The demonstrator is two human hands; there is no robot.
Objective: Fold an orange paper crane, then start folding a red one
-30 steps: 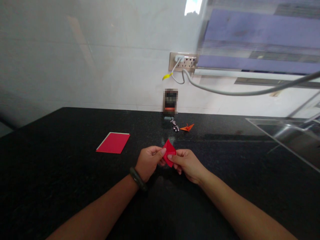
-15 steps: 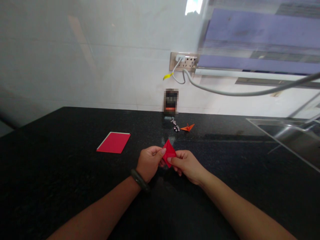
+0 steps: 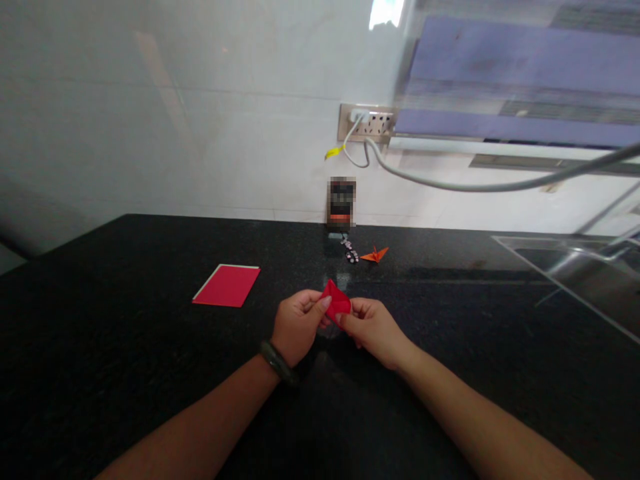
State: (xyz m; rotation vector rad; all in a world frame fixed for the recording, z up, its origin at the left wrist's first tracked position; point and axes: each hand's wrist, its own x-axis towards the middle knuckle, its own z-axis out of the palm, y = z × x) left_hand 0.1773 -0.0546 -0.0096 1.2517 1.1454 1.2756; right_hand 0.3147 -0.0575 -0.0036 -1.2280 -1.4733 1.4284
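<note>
Between both hands is a small piece of folded red paper (image 3: 340,301), held above the dark countertop. My left hand (image 3: 300,323) pinches its left edge, thumb on top and fingers beneath. On the opposite side, my right hand (image 3: 375,330) grips the lower right edge, its thumb lying over the paper. Parts of the fingers under the paper are hidden. To the left lies a stack of red square paper sheets (image 3: 227,286) with a pale edge showing. Beyond the hands sits a folded orange paper crane (image 3: 375,255).
A blurred-out dark upright object (image 3: 341,203) leans by the wall, a black-and-white strap (image 3: 350,250) in front of it. A metal sink (image 3: 565,267) is set into the countertop (image 3: 125,373) at right. A grey cable (image 3: 450,185) hangs near the wall socket (image 3: 367,123).
The folded red paper has tilted, its upper point shifting left and its lower tip now less visible. Both hands stay in nearly the same place, still holding it.
</note>
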